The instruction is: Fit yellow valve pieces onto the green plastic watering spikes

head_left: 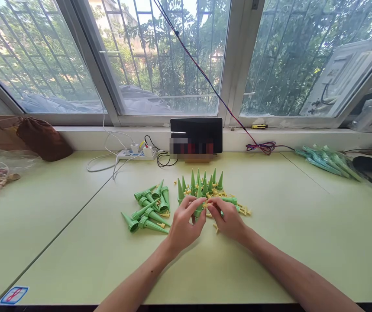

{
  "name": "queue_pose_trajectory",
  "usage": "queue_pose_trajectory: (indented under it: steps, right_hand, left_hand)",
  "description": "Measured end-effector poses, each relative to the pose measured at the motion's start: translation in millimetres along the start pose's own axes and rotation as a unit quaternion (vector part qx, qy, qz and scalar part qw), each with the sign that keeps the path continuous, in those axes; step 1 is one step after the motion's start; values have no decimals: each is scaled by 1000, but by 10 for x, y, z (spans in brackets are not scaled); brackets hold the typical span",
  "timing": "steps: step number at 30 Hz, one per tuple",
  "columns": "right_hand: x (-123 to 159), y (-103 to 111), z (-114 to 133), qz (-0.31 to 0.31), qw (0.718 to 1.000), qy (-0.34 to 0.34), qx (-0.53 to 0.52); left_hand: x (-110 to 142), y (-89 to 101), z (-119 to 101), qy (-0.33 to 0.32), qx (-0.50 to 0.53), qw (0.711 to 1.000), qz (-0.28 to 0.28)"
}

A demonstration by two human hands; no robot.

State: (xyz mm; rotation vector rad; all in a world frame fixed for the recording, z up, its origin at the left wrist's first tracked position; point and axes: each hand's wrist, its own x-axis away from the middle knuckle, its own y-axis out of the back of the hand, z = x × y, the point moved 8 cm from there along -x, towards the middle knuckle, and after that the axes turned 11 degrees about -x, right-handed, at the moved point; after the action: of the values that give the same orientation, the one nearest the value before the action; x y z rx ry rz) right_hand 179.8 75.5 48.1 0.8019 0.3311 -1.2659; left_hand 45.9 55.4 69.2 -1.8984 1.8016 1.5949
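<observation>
Below a row of windows (173, 56) spreads a pale green desk (75, 260); at its back edge stands a dark screen (195, 130), with a brown drawstring bag (44, 141) well off to the left and a white power strip (136, 154) between the two; near the middle, the left hand (186, 223) and the right hand (228, 219) meet almost fingertip to fingertip; the left fingers curl with a narrow gap, green showing behind them, though I cannot tell whether they grip anything; the right fingers are pinched narrow on a small yellow piece (205, 205), right at the left fingertips; just beyond the hands, upright green cones (192, 178) stand in a cluster, while loose green cones (153, 212) lie heaped left of the left hand; smallest of all, scattered yellow pieces (246, 211) lie among and beside the cones, thickest to the right.
</observation>
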Motion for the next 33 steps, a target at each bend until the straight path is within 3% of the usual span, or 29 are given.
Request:
queue_pose_trajectory:
  steps: [13, 33]
  right_hand:
    - [11, -39, -38, 27, 1000, -5, 7]
    - [15, -18, 43, 10, 999, 36, -22]
  left_hand:
    - [9, -9, 11, -9, 3, 1000, 3]
    - [-13, 23, -13, -12, -3, 1000, -10]
